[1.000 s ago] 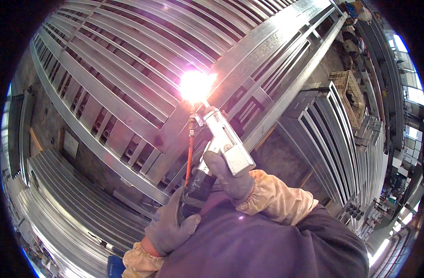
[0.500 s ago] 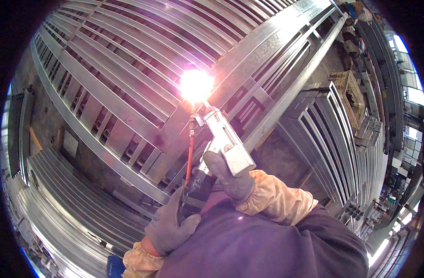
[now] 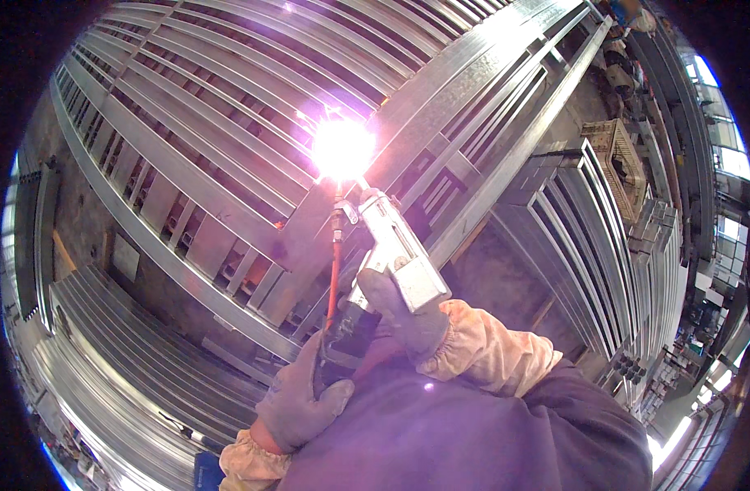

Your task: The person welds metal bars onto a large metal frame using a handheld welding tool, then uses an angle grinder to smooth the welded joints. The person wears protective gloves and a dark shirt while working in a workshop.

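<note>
My right hand [image 3: 408, 315], in a grey glove, is wrapped round a silver, box-shaped welding gun [image 3: 399, 254]. At the gun's tip burns a glaring white-pink arc [image 3: 343, 150], which hides the spot on the metal where it touches. An orange-red hose [image 3: 334, 278] with a metal fitting runs along the gun's left side up to the arc. Behind the gun, my gloved left hand [image 3: 305, 401] curls round a black cable [image 3: 346, 348], its thumb and fingers on either side. The arc sits on a large grating of silver metal bars [image 3: 228, 176].
Stacked metal bars [image 3: 154, 344] lie at the lower left. Bent metal frames [image 3: 592, 254] stand on the right, below a tan crate [image 3: 616, 168]. A long rail [image 3: 530, 139] edges the grating's right side. Sparks fly near the arc.
The gun tip and arc have shifted slightly left. The glare has grown, and sparks now spray up and left from it. Both hands keep their grip.
</note>
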Motion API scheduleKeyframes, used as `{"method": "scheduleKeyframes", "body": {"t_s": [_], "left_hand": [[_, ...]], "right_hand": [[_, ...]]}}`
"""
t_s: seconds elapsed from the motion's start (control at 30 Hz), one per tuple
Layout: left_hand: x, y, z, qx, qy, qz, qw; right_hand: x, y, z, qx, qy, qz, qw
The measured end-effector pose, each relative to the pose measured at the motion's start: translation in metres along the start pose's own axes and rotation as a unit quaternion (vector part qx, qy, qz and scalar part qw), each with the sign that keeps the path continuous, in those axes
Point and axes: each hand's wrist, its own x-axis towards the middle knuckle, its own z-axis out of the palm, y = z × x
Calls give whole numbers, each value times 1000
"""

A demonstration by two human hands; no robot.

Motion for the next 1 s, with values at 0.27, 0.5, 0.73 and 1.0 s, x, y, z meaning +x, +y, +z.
{"method": "scheduleKeyframes", "body": {"t_s": [0.27,0.5,0.73,1.0], "left_hand": [[0,-6,0,10,-7,-24,1000],[1,-8,2,-49,-15,-5,999],[2,-12,2,-29,-5,18,999],[-3,-12,2,4,8,3,1000]], "right_hand": [[1,1,-1,-27,11,-39,999],[2,-10,6,18,1,6,1000],[3,-5,5,-14,2,-9,1000],[-1,3,1,1,-7,-33,999]]}}
